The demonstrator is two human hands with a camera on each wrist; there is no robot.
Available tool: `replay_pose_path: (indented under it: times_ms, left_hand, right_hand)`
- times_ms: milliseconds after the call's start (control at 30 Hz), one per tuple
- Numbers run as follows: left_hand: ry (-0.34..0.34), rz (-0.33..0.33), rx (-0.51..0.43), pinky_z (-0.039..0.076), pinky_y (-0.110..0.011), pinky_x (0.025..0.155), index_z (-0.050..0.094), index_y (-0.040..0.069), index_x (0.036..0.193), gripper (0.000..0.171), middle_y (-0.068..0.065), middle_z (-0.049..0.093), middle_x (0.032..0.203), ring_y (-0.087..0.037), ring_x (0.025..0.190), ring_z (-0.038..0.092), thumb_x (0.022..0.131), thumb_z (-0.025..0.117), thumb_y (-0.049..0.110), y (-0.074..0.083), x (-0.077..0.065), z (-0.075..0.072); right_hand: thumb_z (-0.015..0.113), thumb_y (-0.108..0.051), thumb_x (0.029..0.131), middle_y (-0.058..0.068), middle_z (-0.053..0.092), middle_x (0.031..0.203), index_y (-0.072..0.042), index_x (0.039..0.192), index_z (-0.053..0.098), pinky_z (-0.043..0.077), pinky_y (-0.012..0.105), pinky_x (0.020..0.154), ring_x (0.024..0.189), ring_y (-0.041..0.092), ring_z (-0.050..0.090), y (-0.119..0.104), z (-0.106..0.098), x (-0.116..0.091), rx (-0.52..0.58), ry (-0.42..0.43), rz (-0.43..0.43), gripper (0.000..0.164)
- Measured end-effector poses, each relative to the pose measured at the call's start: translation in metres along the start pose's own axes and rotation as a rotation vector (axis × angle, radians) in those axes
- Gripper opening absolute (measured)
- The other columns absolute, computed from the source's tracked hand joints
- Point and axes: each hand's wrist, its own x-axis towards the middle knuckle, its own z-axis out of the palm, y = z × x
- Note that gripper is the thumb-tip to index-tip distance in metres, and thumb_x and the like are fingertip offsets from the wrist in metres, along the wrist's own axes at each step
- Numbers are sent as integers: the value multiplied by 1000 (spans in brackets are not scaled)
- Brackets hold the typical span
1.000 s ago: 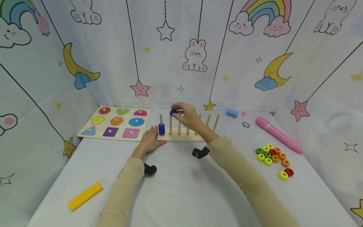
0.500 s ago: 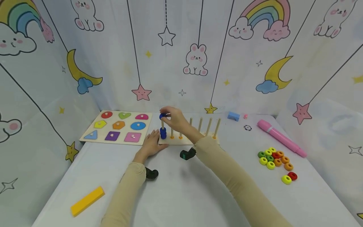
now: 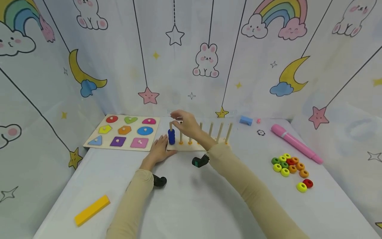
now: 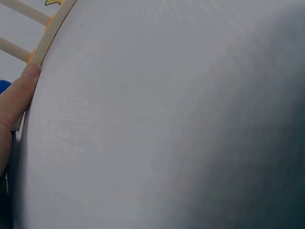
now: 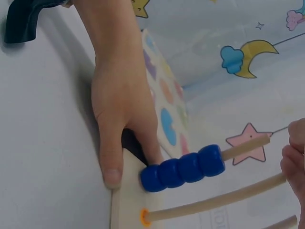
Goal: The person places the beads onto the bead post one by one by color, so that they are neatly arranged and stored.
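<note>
Several blue beads (image 3: pixel 171 136) are stacked on the leftmost peg (image 5: pixel 245 147) of a wooden peg board (image 3: pixel 191 146); the peg's tip sticks out above them. My left hand (image 3: pixel 159 151) rests against the board's left end, fingers straight, thumb (image 5: pixel 112 164) along the front edge. In the left wrist view that thumb (image 4: pixel 24 88) touches the board's edge (image 4: pixel 55 31). My right hand (image 3: pixel 189 125) hovers beside the top of the leftmost peg, thumb and fingers apart and holding nothing. Only its fingertips (image 5: pixel 293 160) show in the right wrist view. The other pegs carry no blue beads.
A shape puzzle board (image 3: pixel 122 132) lies left of the peg board. Green, yellow, orange and red beads (image 3: pixel 285 165) are spread at the right, near a pink marker-shaped toy (image 3: pixel 295 143). A blue block (image 3: pixel 246 120) stands behind, and a yellow block (image 3: pixel 92 210) lies front left.
My right hand has carried a blue bead left to the leftmost peg and let it go; the bead has dropped onto the stack. The left hand stays at the board's end.
</note>
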Motion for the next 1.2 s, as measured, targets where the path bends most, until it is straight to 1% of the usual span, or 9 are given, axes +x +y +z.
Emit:
replay_pose_path:
  times_ms: [200,333,433,533,633,800,933,1067,1200]
  left_hand:
    - [-18,-8,-20,4,-47,115,22,-6,147,89,-20,17,154,-34,142,7,88,61,49,3,1,-2]
    - [-23,-5,-19,3,-47,115,22,-7,146,89,-21,17,154,-35,142,7,88,61,48,3,1,-4]
    - [-30,-3,-7,3,-47,115,22,-7,146,89,-21,16,154,-34,142,6,88,61,48,2,2,-3]
    - [-28,0,-1,3,-47,115,22,-7,146,89,-21,17,154,-34,142,6,88,61,48,3,2,-2]
    - [-23,-2,0,4,-47,115,23,-7,146,88,-21,17,154,-34,142,7,88,61,48,3,2,-2]
    - [-30,-10,9,3,-47,115,21,-7,146,88,-20,16,154,-34,143,6,89,60,48,3,2,-1]
    - [-28,-8,9,2,-47,115,21,-6,147,89,-20,15,154,-34,143,5,89,60,48,1,2,-1]
    - [-27,-4,19,2,-47,115,21,-6,147,89,-20,15,155,-33,143,5,89,60,49,0,3,1]
    - [-31,3,21,1,-47,115,20,-6,147,89,-20,15,155,-34,143,5,89,59,49,-1,4,2]
  right_hand:
    - [64,0,88,12,66,106,2,112,60,51,23,84,100,19,63,8,-16,-15,122,103,21,25]
    - [65,-1,88,12,65,107,1,113,60,51,26,86,101,21,63,14,-34,-25,142,147,41,25]
    - [64,0,88,17,64,108,5,113,59,51,32,88,102,27,62,18,-53,-35,162,168,57,26]
    - [63,5,87,23,63,107,10,112,57,51,37,89,103,34,60,11,-76,-47,176,183,70,27]
    - [61,8,87,26,61,107,13,111,56,51,38,88,102,38,59,4,-100,-62,136,194,89,25]
    - [60,9,87,25,61,107,13,110,56,51,37,89,102,38,59,15,-132,-91,70,226,116,24]
    - [62,9,86,25,62,105,13,108,58,51,41,87,100,38,60,28,-154,-119,19,261,144,23]
    - [63,7,86,25,63,104,12,108,58,50,45,86,98,37,61,41,-171,-155,-44,263,218,24]
    - [63,5,87,23,63,106,10,111,59,50,36,87,99,38,60,53,-184,-194,-76,248,302,25]
